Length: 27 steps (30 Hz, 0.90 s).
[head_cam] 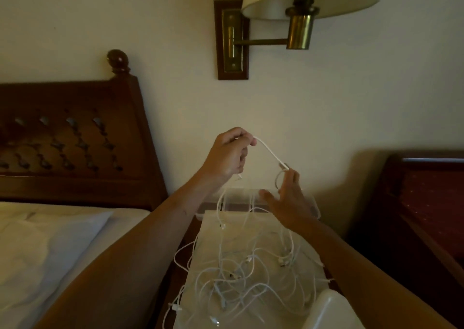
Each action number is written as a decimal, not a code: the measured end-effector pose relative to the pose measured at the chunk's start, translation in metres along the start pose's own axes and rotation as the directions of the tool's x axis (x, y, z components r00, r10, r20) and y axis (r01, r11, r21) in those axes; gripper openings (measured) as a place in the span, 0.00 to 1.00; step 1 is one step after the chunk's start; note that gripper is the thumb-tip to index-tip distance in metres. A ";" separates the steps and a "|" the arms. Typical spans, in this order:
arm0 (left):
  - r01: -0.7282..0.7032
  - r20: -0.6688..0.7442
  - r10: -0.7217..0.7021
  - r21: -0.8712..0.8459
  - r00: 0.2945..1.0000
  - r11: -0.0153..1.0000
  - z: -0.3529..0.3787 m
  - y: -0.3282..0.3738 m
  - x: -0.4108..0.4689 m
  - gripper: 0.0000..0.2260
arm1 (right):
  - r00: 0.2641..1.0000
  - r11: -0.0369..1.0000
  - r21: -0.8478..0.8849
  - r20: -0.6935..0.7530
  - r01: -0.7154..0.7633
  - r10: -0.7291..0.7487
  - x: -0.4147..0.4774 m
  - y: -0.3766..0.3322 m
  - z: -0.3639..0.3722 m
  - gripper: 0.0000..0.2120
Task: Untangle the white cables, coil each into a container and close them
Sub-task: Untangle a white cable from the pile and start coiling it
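"White container (331,311) sits closest to me, with the tangled white cables (241,271) heaped behind it on the table (173,286)."

"And your hands?"

"My left hand (228,152) pinches one cable (268,151) aloft. My right hand (288,203) is spread wide, fingertips just beside its plug (283,165)."

L hand (227,155), R hand (289,203) (bare forearms)

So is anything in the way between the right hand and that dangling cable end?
Nothing visible: the right hand, open, has its fingertips at the plug end of the cable that the left hand pinches. The tangle lies lower.
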State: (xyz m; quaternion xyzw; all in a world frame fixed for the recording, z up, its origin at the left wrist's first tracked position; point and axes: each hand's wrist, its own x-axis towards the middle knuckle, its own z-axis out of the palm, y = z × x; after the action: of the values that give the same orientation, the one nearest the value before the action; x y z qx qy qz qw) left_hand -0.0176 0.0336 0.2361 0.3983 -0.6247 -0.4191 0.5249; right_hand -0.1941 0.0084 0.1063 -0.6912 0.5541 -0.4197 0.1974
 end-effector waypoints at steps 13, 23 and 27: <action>0.060 -0.170 -0.060 -0.004 0.984 0.998 -0.008 -0.002 -0.017 0.11 | 0.989 0.976 0.179 -0.109 0.121 -0.102 0.052 -0.093 -0.097 0.08; 0.124 0.066 -0.153 0.323 0.986 0.938 0.043 -0.037 -0.028 0.21 | 0.997 0.879 0.471 0.008 0.069 -0.082 0.043 -0.143 -0.105 0.08; 0.004 0.049 -0.025 0.388 0.998 0.922 0.050 -0.032 -0.021 0.11 | 0.998 0.841 0.538 -0.002 0.047 -0.055 0.033 -0.141 -0.099 0.09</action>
State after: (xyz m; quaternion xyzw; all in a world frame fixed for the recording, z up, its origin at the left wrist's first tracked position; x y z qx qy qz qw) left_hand -0.0620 0.0481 0.1947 0.4875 -0.7062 -0.3015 0.4157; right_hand -0.1879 0.0405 0.2784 -0.6256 0.3942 -0.5586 0.3758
